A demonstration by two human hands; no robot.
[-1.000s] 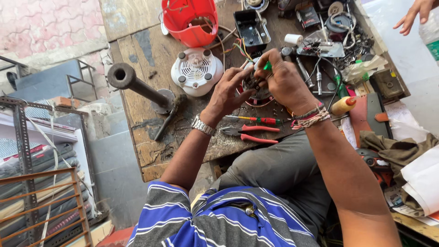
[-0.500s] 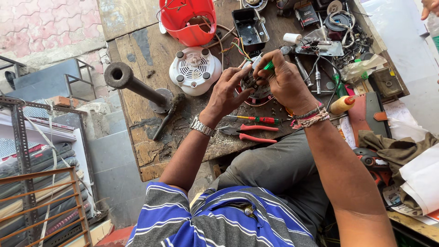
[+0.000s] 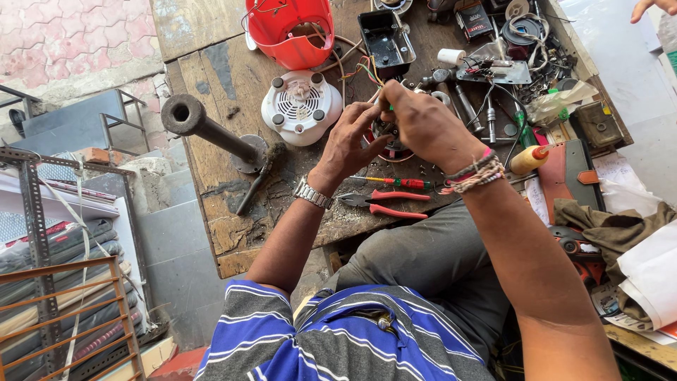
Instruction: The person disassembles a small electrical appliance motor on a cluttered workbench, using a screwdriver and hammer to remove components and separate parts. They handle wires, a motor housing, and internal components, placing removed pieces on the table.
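My left hand (image 3: 352,141), with a metal watch on its wrist, and my right hand (image 3: 423,127), with thread bracelets, are both closed around a small round motor part (image 3: 389,147) with coloured wires (image 3: 370,70) on a worn wooden workbench (image 3: 211,77). The right hand holds a thin green-handled tool against the part; most of the tool and the part are hidden by my fingers. Red-handled pliers (image 3: 384,204) and a red and green screwdriver (image 3: 395,183) lie just in front of my hands.
A white round vented base (image 3: 302,106), a red plastic housing (image 3: 293,32), a black box (image 3: 386,39) and a pipe post (image 3: 208,130) stand on the bench. Tool clutter fills the right side. Another person's hand (image 3: 656,7) shows at top right.
My hands stay on the part with small finger shifts. The camera view has drifted slightly. The other person's hand at top right has moved up toward the frame edge.
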